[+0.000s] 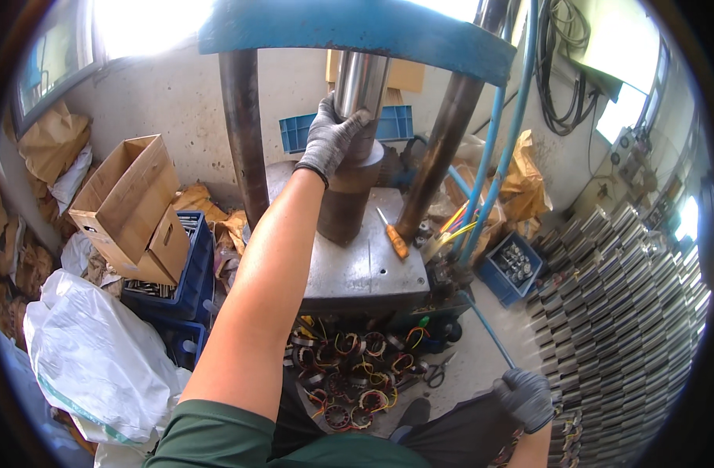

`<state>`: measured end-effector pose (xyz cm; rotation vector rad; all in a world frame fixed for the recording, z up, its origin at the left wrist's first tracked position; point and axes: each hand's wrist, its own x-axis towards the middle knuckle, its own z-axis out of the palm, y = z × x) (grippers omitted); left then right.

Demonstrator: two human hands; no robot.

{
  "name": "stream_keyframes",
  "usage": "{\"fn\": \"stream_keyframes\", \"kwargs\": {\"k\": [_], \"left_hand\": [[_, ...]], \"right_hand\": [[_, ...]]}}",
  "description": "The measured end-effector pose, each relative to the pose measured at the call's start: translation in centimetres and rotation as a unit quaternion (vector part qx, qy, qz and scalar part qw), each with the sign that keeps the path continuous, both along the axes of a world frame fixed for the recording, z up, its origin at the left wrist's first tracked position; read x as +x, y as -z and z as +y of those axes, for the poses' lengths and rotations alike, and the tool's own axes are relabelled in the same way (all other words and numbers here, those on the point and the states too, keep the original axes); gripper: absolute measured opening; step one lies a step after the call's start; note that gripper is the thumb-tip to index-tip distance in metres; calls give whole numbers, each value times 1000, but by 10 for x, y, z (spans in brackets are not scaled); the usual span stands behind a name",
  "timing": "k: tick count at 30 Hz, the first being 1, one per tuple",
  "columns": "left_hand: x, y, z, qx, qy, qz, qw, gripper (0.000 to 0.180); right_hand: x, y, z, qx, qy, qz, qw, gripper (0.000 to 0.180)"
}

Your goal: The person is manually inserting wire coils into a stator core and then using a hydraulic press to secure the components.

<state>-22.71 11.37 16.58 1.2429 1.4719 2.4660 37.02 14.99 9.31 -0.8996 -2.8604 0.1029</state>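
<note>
At nine o'clock a white plastic sack lies under an open cardboard box set on a blue crate. My left hand, gloved grey, is wrapped around the shiny steel ram at twelve o'clock, fingers curled on it, above the dark cylinder standing on the press table. An orange-handled screwdriver lies beside it. Wound coils sit at six o'clock. My right hand, at five o'clock, is closed around a thin rod, beside stacked metal parts.
</note>
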Motion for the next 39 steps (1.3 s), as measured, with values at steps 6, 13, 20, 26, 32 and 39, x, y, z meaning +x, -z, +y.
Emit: {"fn": "stream_keyframes", "kwargs": {"k": [6, 13, 20, 26, 32, 39], "left_hand": [[-3, 0, 0, -58, -26, -16, 998, 79], [0, 0, -5, -82, -43, -21, 995, 84], [0, -5, 5, -102, -54, 5, 993, 95], [-4, -6, -5, -139, -102, 16, 985, 91], [-7, -2, -1, -138, -100, 23, 985, 86], [-6, -5, 3, -168, -106, 27, 980, 90]], "right_hand": [[0, -3, -2, 15, 6, -24, 1000, 28], [-4, -8, -3, 13, 6, 14, 1000, 25], [1, -9, -4, 18, 23, 7, 1000, 23], [-6, -7, -2, 22, 9, 15, 1000, 21], [-6, -13, 2, 10, 2, -15, 1000, 24], [-3, -24, 7, -28, -32, -21, 999, 18]]}}
